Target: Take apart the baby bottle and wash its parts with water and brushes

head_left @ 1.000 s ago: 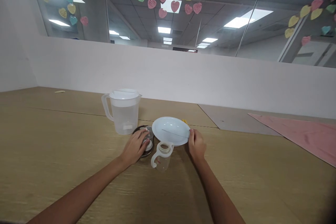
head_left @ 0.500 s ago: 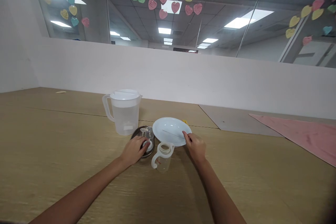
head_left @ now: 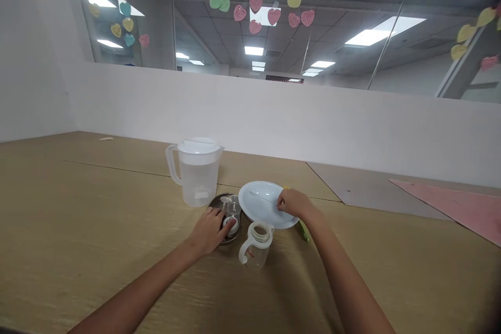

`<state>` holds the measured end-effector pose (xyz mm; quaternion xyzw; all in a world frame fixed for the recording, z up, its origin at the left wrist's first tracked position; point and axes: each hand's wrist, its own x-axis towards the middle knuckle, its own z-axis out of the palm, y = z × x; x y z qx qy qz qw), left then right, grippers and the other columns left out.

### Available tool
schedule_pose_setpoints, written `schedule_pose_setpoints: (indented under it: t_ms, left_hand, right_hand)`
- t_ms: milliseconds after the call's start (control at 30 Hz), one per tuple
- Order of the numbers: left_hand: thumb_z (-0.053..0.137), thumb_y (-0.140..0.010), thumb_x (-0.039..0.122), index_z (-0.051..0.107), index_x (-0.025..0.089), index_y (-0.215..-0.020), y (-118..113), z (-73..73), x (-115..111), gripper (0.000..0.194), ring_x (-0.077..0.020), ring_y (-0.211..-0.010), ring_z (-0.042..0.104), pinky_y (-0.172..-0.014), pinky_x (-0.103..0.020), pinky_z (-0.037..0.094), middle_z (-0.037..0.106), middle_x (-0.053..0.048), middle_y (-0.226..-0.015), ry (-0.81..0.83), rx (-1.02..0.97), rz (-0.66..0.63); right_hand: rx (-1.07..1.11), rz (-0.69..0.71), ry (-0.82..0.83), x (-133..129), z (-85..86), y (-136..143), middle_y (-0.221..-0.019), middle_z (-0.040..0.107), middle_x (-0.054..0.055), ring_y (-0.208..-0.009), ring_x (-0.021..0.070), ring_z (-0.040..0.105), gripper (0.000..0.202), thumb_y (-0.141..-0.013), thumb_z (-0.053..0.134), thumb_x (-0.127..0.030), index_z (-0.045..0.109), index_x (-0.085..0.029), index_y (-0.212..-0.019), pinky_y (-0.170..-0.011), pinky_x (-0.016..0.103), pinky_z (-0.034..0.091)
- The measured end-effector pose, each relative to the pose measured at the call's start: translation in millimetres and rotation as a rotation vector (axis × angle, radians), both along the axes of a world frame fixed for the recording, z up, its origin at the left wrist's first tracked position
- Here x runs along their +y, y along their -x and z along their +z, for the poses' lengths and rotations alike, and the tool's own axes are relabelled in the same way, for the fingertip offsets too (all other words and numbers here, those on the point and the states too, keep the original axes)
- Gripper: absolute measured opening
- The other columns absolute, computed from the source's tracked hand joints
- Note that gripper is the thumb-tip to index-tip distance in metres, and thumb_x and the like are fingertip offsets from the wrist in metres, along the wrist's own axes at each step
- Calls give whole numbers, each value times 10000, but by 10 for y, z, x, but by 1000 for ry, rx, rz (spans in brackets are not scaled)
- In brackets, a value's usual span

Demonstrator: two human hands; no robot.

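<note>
My left hand [head_left: 213, 229] reaches into a round metal tray [head_left: 214, 202], its thumb and fingers around a white bottle cap [head_left: 230, 225]. Behind the cap in the tray are clear plastic pieces [head_left: 234, 204], one shaped like a small bottle top. Over a white oval dish [head_left: 256, 213], my right hand [head_left: 293, 203] pinches one end of a thin, straight straw-like rod [head_left: 260, 197]. A clear baby bottle [head_left: 256, 258] with a white handled collar stands without a lid in front of the dish, between my forearms.
A translucent lidded pitcher [head_left: 199, 177] with clear liquid stands behind the tray. Something thin and green [head_left: 303, 230] pokes out from beside the dish. A pink cloth [head_left: 454, 206] lies at the right. The white wall [head_left: 266, 120] rises behind the table.
The view has turned, so everything sits slightly lower and further right. My right hand has turned more sideways over the dish, and the green thing beside it now shows.
</note>
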<state>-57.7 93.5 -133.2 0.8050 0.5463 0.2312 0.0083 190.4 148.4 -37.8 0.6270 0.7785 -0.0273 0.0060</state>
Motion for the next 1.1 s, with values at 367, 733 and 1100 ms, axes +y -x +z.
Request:
schedule_pose_setpoints:
  t_ms: [367,733,1100]
  left_hand:
    - [302,-933,388,647,151,-853,-33,131,-29,426,-235,-933,580,-846,-357,450,638,-106,-923,-25,-228,-16]
    - [432,-808,204,626,182,-788,34,116,25,196,-163,-705,619,-644,-264,496,652,-60,-872,-111,-389,-5]
    - [415,-888,314,497,186,-1116,28,44,-12,274,-159,-722,586,-681,-283,503,608,-45,-886,-245,-607,-45]
  right_hand:
    - [258,-25,418,172,-81,86,-707,648,15,-478,124,601,660,-706,420,43,380,-187,-1323,-487,203,467]
    - [628,6,324,83,170,-153,-752,643,79,-493,144,609,227,-650,425,-41,608,-107,-767,-380,183,428]
    - [1090,88,145,-117,513,-70,-837,668,100,-668,148,641,214,-728,438,-156,645,-103,-725,-510,174,499]
